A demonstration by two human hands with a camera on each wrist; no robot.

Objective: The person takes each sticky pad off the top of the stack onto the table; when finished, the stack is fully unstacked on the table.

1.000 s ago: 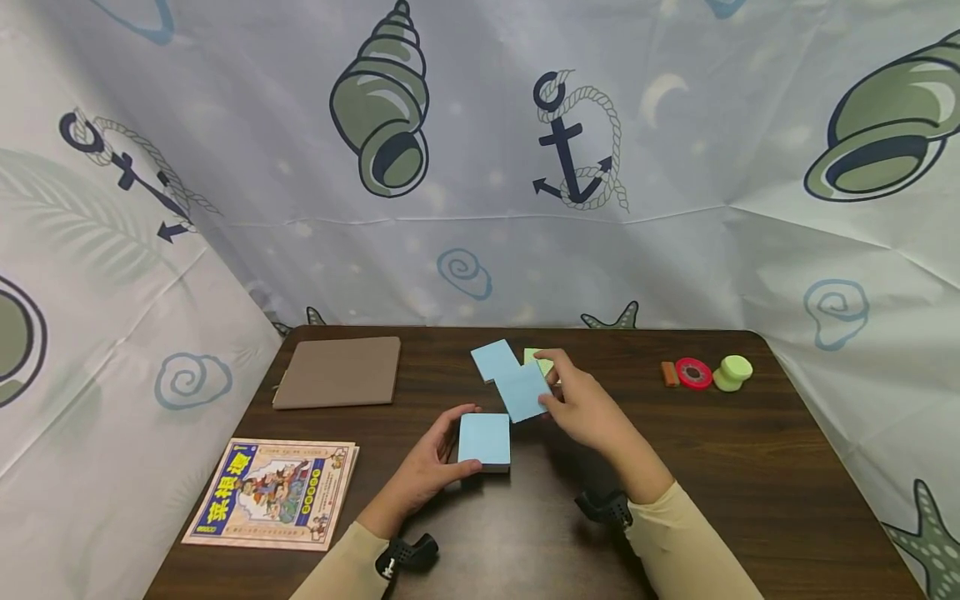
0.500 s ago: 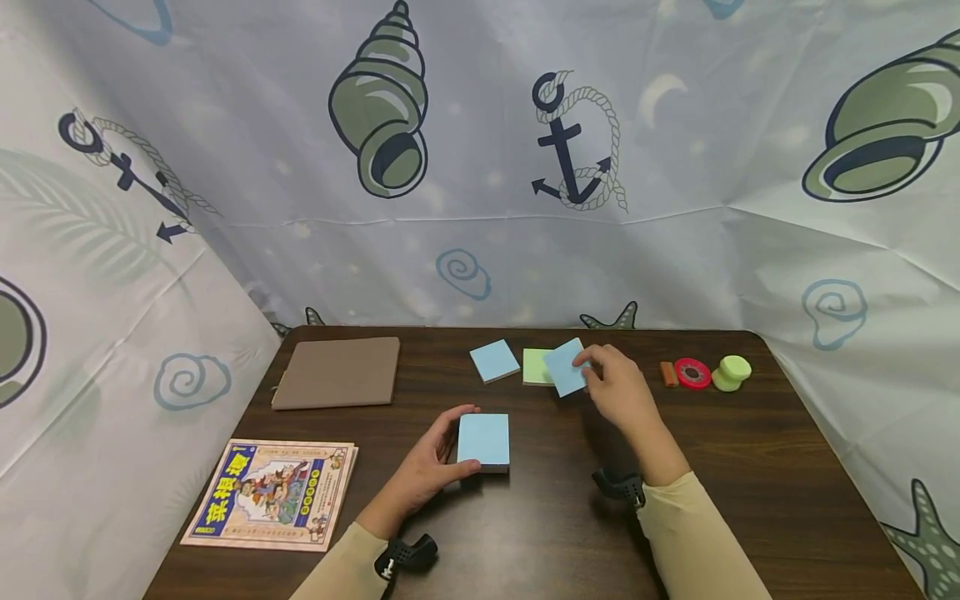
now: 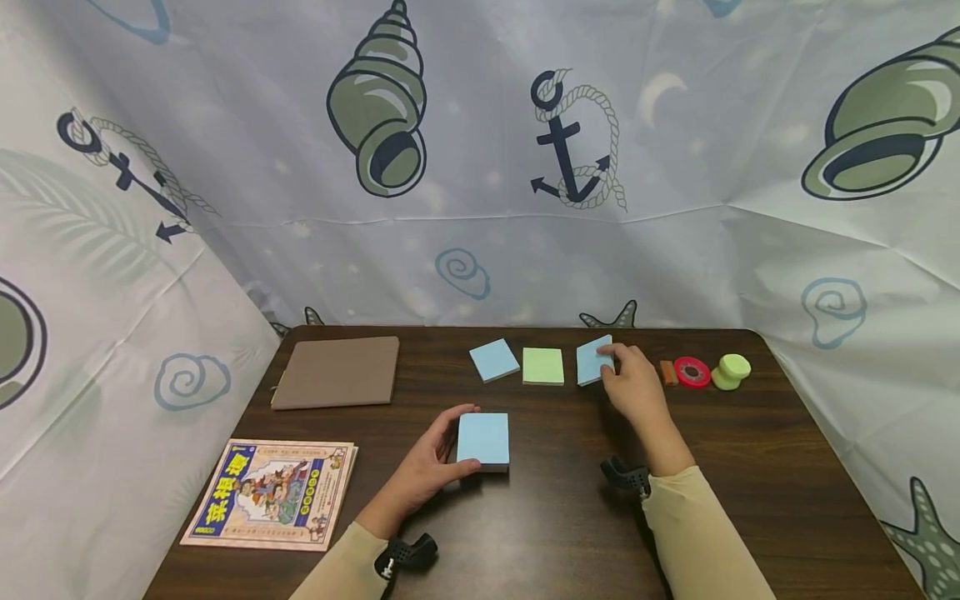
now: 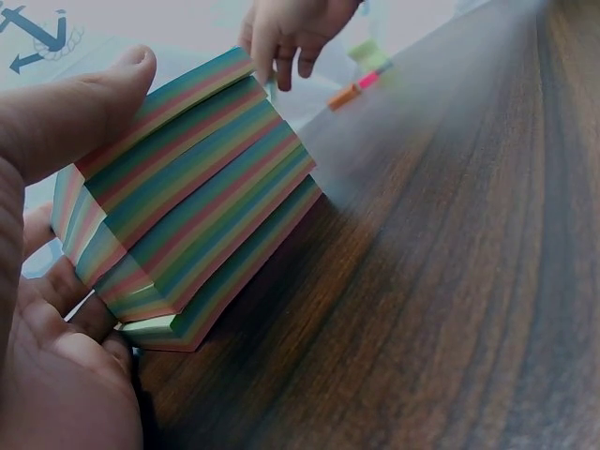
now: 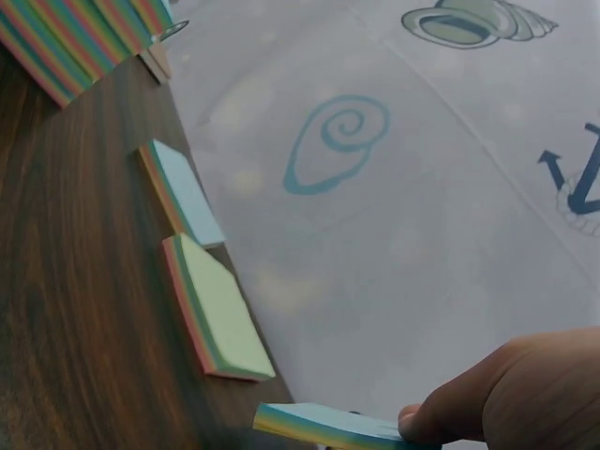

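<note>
My left hand (image 3: 435, 462) grips the left side of a thick pad of sticky notes (image 3: 483, 440) with a blue top and rainbow-striped edges (image 4: 187, 211), standing on the dark wooden table (image 3: 750, 467). My right hand (image 3: 633, 385) pinches a thin blue-topped slice of notes (image 3: 594, 361) at the table's back, right of a green-topped slice (image 3: 543, 366) and a blue-topped slice (image 3: 494, 360). The right wrist view shows the held slice (image 5: 323, 427) just above the table, with the green slice (image 5: 216, 314) and the blue slice (image 5: 183, 192) lying flat beyond it.
A brown notebook (image 3: 339, 372) lies at the back left and a picture book (image 3: 273, 493) at the front left edge. A small orange piece (image 3: 668, 372), a red tape roll (image 3: 693, 372) and a light green knob-shaped thing (image 3: 732, 372) sit at the back right. Printed cloth walls surround the table.
My right hand has carried the thin blue slice from just above the thick pad to the back right, past the green slice. The left hand and the pad stayed put.
</note>
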